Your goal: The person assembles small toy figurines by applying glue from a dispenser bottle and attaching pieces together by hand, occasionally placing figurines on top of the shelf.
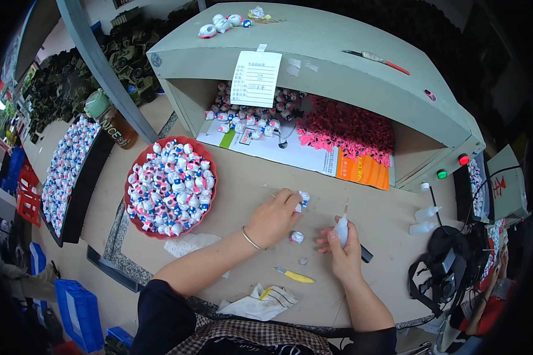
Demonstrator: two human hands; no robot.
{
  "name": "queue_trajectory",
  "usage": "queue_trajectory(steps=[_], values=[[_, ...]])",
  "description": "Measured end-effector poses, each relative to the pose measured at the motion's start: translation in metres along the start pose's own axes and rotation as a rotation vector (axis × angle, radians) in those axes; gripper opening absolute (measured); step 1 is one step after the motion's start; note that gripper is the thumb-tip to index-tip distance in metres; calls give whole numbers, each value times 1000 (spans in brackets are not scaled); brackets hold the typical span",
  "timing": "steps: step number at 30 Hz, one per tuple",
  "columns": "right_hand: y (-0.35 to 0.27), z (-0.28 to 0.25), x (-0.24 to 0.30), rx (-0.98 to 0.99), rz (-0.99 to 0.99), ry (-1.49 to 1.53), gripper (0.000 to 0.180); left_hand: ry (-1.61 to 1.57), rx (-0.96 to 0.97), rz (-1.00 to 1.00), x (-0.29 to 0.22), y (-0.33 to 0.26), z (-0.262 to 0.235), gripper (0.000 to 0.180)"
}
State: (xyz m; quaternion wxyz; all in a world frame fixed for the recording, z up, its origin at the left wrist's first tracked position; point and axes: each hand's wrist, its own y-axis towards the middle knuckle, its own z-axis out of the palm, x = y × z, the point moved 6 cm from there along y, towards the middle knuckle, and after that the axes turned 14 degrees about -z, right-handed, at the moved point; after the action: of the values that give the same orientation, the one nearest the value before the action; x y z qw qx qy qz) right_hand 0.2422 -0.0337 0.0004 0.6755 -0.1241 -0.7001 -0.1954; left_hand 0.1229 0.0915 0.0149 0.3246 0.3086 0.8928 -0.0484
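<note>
The curled fingers of my left hand (274, 220) are closed at the tips on a small white, blue and pink figurine (304, 199), just above the tabletop. Part of the figurine is hidden behind those fingers. A white squeeze bottle with a thin needle tip (342, 229) points upward in my right hand (344, 247), whose fingers wrap round it. Between the two hands, a loose white figurine head (296, 237) lies on the table. Closer to me rests a yellow-handled craft knife (296, 276).
A red scalloped bowl (214, 171) heaped with figurines stands at left, beyond it a black tray (71, 232). An open-fronted grey cabinet (314, 56) at the back holds figurines and pink pieces (349, 127). Small bottles (423, 228) and black straps (423, 278) lie right; a cloth (260, 303) lies near.
</note>
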Motion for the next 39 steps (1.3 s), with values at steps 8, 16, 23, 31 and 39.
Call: queue_trajectory(steps=[8,16,23,31,39], values=[[2,0,3,-2,18,28,32,179,1,229,5,-19,-8,25],[-9,4,22,-85,-73,66,34,-746,557,-483,33,-76,-24,20],[-11,15,37,152,37,249,24,-1537,655,-786,34,-103,3,37],[-17,47,18,226,5,310,22,-1631,571,-693,40,-99,-1,35],[-18,40,24,170,-393,31,19,-1652,508,-754,50,-99,3,35]])
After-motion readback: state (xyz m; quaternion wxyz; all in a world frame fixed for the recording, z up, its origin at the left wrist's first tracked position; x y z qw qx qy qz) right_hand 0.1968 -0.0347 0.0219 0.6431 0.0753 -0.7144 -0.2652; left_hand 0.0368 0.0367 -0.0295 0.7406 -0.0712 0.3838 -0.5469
